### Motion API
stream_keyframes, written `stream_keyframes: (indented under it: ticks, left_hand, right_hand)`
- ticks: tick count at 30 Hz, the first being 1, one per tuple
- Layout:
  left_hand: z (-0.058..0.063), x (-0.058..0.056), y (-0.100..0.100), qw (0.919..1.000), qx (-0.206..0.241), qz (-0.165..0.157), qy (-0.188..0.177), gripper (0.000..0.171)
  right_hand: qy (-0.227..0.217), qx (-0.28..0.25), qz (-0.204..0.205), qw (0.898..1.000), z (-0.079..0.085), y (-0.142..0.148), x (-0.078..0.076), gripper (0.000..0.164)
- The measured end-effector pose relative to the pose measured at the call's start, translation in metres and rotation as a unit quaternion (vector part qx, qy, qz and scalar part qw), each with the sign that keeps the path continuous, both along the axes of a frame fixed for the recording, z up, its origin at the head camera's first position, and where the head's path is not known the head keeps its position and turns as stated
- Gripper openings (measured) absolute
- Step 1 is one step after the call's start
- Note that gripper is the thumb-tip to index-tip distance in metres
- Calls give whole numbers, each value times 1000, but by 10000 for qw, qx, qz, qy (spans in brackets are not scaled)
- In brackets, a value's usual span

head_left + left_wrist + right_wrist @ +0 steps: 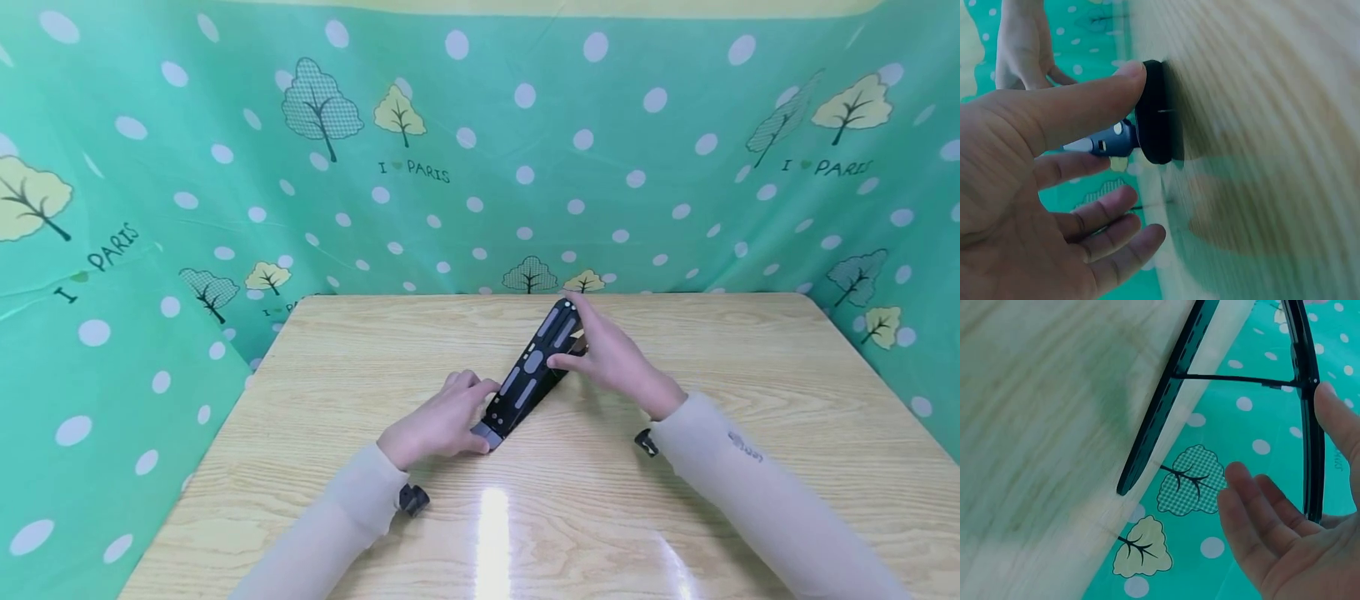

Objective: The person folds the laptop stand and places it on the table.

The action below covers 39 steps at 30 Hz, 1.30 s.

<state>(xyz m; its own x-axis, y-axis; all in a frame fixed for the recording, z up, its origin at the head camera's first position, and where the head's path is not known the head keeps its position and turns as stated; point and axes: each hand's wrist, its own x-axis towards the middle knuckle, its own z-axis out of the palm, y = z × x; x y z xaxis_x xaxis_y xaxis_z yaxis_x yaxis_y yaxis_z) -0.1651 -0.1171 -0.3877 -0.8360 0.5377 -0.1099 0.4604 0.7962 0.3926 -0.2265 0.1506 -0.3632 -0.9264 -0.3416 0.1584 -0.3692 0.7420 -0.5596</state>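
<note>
A black folding stand with grey pads (533, 362) stands tilted at the middle of the table, its upper panel (1313, 450) raised off the base (1163, 419). A thin strut (1235, 378) spans the two in the right wrist view. My left hand (438, 421) holds the near end, thumb against the end piece (1157, 119) and index finger by the panel's edge; the other fingers spread free. My right hand (618, 358) grips the far part of the raised panel, thumb on its padded face and a finger at the top edge. Part of the base is hidden behind the panel.
The wood-grain table (337, 350) extends on all sides of the stand. A green dotted curtain (465, 208) with tree prints hangs behind it and along the sides. Small black wrist mounts (413, 500) sit at both cuffs.
</note>
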Motion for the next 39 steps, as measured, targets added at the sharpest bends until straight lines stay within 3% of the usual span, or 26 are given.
stream_keyframes:
  ticks: [11,20,26,31,34,39]
  left_hand:
    - [0,-12,-9,9995,73,-297,-95,86]
    - [2,-17,-9,9996,-86,-252,-110,85]
    - [2,-16,-9,9995,-167,-223,-121,84]
    - [0,-10,-9,9986,-447,4,276,78]
    - [-2,-4,-10,9968,-591,220,499,71]
    - [-6,3,-11,9970,-412,387,521,60]
  right_hand:
    - [148,64,-470,9988,-2,0,15,109]
    - [345,198,-851,9956,-4,-3,27,106]
    - [322,247,-900,9951,-3,-3,29,103]
    - [220,135,-685,9973,1,8,25,101]
    - [109,-355,-296,9989,2,18,19,92]
    - [89,-995,179,9948,0,34,8,72]
